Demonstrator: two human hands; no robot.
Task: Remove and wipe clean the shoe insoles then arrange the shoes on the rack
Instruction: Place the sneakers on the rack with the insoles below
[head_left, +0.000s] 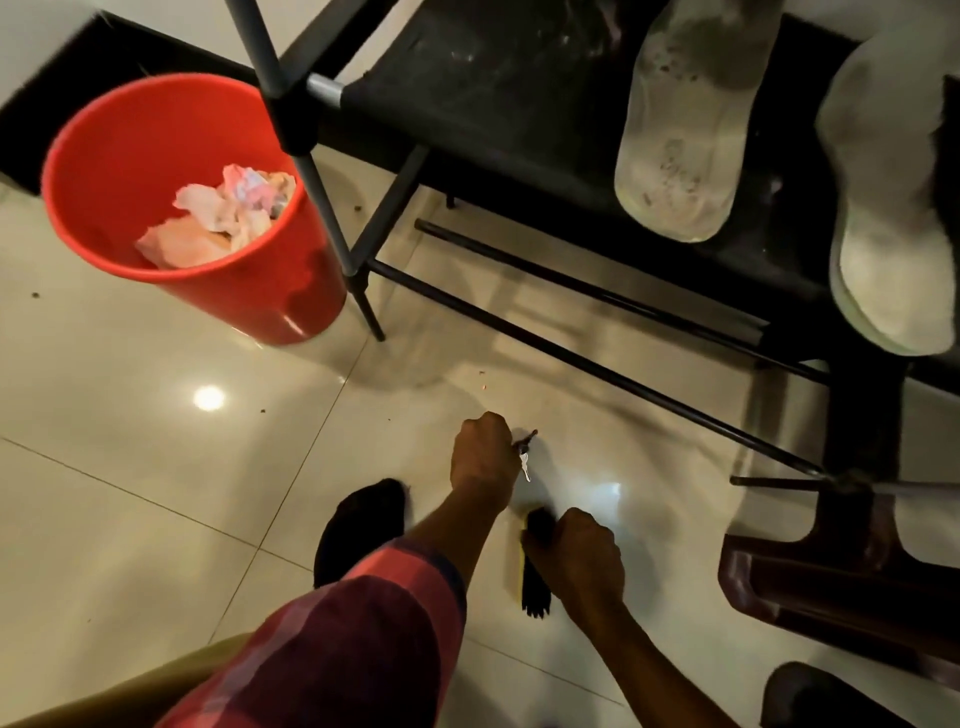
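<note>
A: Two pale insoles, where do they lie?

B: Both on the black fabric shelf of the shoe rack (493, 93). One insole (685, 130) lies toward the middle of the shelf and the other insole (893, 218) further right. They lie lengthwise, front to back, side by side and apart. Both look grey and speckled with dirt.

A: And the hands?

B: Both are low over the tiled floor (156, 493), in front of the rack and well apart from the insoles. The left hand (483, 457) has its fingers curled tight, pinching a small bunch of keys (525, 465) that hangs from its right side.

A: The right hand?

B: The right hand (579, 558) sits just beside the left, nearer the person. Its fingers are wrapped round the top of a dark object (535, 592) with a yellow edge. I cannot tell if that is a brush or an insole.

A: Anything else around?

B: A red bucket (130, 145) stands on the floor at the rack's left end, touching a corner leg, with crumpled tissues (223, 218) inside. A foot in a black sock (363, 525) rests on the tiles by the left forearm, and brown wooden furniture (831, 587) stands at the right.
</note>
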